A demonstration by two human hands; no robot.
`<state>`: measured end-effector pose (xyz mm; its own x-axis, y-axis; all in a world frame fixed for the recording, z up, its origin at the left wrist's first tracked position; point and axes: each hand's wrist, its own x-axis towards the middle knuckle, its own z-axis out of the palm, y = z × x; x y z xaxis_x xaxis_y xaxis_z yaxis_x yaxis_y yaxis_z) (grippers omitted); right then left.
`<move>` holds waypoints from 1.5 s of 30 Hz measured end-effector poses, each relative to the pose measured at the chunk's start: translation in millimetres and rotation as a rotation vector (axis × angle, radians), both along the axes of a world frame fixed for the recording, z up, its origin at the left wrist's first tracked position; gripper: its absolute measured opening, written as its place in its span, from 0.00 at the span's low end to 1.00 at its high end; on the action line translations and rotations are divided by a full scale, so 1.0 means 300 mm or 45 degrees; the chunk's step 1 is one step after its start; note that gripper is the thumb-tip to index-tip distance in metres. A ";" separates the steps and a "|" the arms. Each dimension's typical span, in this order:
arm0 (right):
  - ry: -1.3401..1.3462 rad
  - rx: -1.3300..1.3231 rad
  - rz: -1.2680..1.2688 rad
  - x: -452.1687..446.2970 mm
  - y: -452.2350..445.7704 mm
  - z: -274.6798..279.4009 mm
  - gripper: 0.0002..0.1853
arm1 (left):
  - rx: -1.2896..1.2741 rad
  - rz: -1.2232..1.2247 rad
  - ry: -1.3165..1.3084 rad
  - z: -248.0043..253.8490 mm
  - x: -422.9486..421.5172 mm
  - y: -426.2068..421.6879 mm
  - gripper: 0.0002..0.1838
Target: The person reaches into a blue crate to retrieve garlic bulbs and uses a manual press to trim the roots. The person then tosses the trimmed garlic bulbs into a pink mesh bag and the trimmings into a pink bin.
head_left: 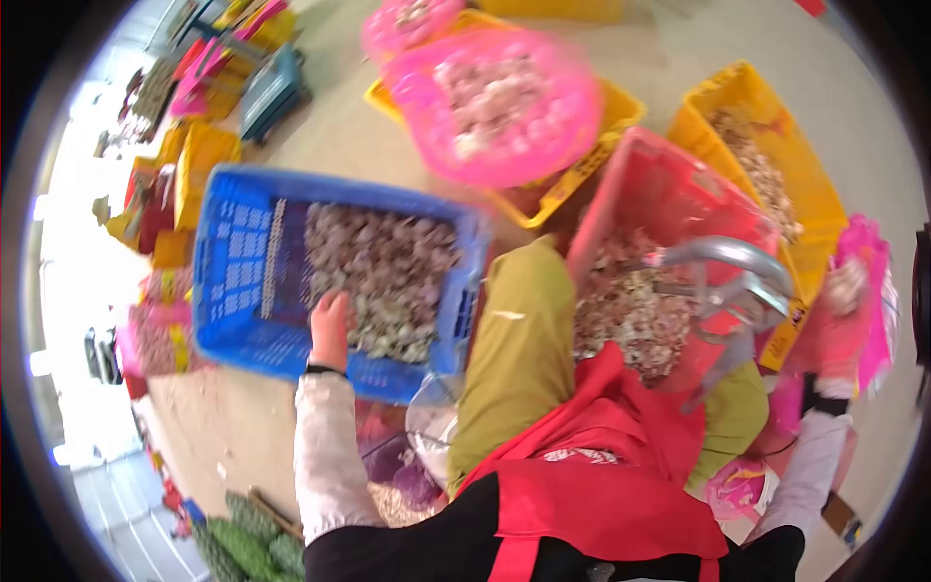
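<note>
My left hand (pixel 330 332) is over the near side of a blue crate (pixel 233 184), at the edge of a pile of garlic bulbs (pixel 388 272). Its fingers look curled, and whether they hold anything is hidden. At the far right my right hand (pixel 840 315) is blurred, beside pink plastic (pixel 868 262), with something pale at its fingers that I cannot make out. Between my knees a red bin (pixel 669 160) holds garlic pieces and peelings (pixel 630 310). A metal tool (pixel 727 254) with curved bars stands over that bin.
A pink basin (pixel 427 126) of pale garlic rests on a yellow crate (pixel 623 101) ahead. Another yellow crate (pixel 815 175) with garlic stands at the right. A teal cart (pixel 272 92) is at the upper left. A white bucket (pixel 427 422) sits beside my left leg.
</note>
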<state>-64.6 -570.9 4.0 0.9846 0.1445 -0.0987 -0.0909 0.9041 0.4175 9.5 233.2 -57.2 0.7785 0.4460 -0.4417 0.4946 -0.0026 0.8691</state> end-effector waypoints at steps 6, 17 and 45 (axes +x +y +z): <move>0.411 -2.113 -0.474 0.179 -0.065 0.067 0.26 | 0.671 0.035 0.392 -0.242 0.101 0.373 0.23; 0.636 -3.037 -0.119 0.042 0.674 0.207 0.31 | 1.134 -0.029 0.622 -0.564 0.230 0.674 0.37; 0.779 -2.716 -0.390 -0.047 0.514 0.132 0.31 | 0.718 -0.240 0.047 -0.502 0.463 0.516 0.17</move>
<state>-78.7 -416.6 43.7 0.7482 -0.6606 -0.0614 -0.1837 -0.1174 -0.9759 148.5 388.0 -207.7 0.8558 0.4749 -0.2050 0.4704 -0.5497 0.6904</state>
